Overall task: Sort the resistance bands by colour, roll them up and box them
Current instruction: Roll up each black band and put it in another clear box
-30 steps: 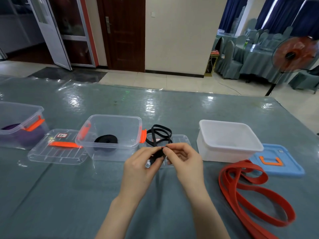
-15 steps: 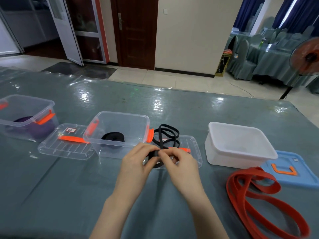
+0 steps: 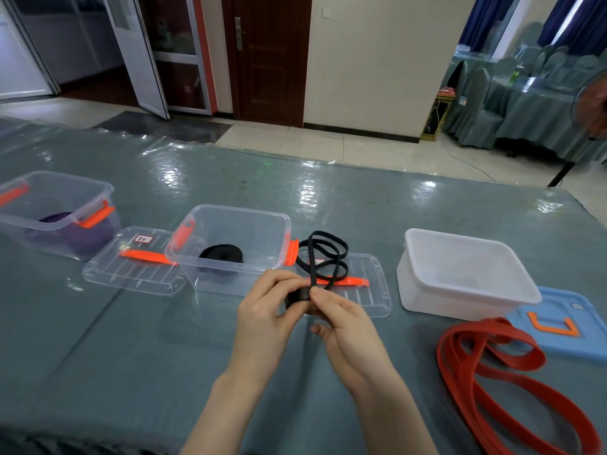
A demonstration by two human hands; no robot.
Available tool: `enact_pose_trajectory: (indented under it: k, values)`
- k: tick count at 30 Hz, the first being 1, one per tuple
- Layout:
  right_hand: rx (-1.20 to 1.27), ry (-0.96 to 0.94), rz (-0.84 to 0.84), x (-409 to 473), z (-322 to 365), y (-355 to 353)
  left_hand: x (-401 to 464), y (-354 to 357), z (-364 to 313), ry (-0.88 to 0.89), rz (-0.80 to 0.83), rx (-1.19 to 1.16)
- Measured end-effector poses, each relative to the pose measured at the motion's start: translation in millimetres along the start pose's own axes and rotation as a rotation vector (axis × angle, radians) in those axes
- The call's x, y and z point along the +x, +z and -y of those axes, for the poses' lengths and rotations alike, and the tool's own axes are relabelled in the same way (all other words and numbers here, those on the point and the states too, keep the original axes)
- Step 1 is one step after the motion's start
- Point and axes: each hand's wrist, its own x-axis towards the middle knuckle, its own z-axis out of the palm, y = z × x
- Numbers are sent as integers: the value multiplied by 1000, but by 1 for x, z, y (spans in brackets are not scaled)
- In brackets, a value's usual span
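Observation:
A black resistance band (image 3: 323,257) is partly rolled, and its loose loops lie on a clear lid (image 3: 371,290). My left hand (image 3: 267,320) and my right hand (image 3: 346,330) both pinch the small black roll between them. A finished black roll (image 3: 220,254) lies inside the middle clear box (image 3: 230,218). A purple roll (image 3: 80,236) sits in the left clear box (image 3: 52,192). A long red band (image 3: 492,379) lies loose on the table at the right, in front of the white box (image 3: 466,287).
A second clear lid (image 3: 131,270) with an orange handle lies between the two clear boxes. A blue lid (image 3: 565,330) sits right of the white box. The grey table (image 3: 115,356) runs to a far edge; chairs and a fan stand beyond.
The roll between my fingers has grown and the loose black loops have shortened. My head view has shifted to the left, so everything sits further right.

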Motion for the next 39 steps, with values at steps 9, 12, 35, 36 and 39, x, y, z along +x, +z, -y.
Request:
enact_pose_trajectory:
  k: [9, 12, 35, 36, 39]
  values:
    - [-178, -139, -284, 2, -1, 3, 0, -2, 4, 94, 120, 165]
    - [-79, -118, -271, 4, -1, -1, 3, -2, 3, 37, 113, 50]
    - [-458, -424, -80, 2, 9, -17, 21, -24, -2, -239, 188, -172]
    - [-368, -406, -81, 1, 9, -15, 23, -24, -4, -309, 173, -257]
    - [-96, -356, -75, 0, 9, -8, 26, -24, -7, -421, 122, -438]
